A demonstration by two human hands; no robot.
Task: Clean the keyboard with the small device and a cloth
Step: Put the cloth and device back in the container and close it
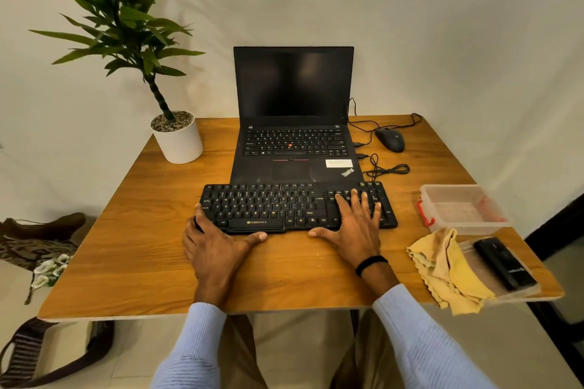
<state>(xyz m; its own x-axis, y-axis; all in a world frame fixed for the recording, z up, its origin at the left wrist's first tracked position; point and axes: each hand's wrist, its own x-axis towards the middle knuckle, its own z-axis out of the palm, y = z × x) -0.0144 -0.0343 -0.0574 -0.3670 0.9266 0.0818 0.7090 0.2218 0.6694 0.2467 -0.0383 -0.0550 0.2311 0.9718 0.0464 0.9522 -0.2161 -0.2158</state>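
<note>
A black keyboard (pixel 268 205) lies on the wooden table (pixel 142 246), in front of an open laptop. My left hand (pixel 215 249) is at its front left corner: the fingers curl round the left end and the thumb lies along the front edge. My right hand (pixel 354 224) rests flat on the number pad with fingers spread, thumb at the front edge. A crumpled yellow cloth (pixel 442 268) lies at the table's right front. Beside it, the small black device (pixel 502 262) sits on a clear plastic sheet. Neither hand touches them.
The dark-screened laptop (pixel 294 148) stands right behind the keyboard. A mouse (pixel 390 139) and loose cables (pixel 385 169) lie to its right. A clear plastic box (pixel 458 208) with red clips sits behind the cloth. A potted plant (pixel 178 139) stands at the back left.
</note>
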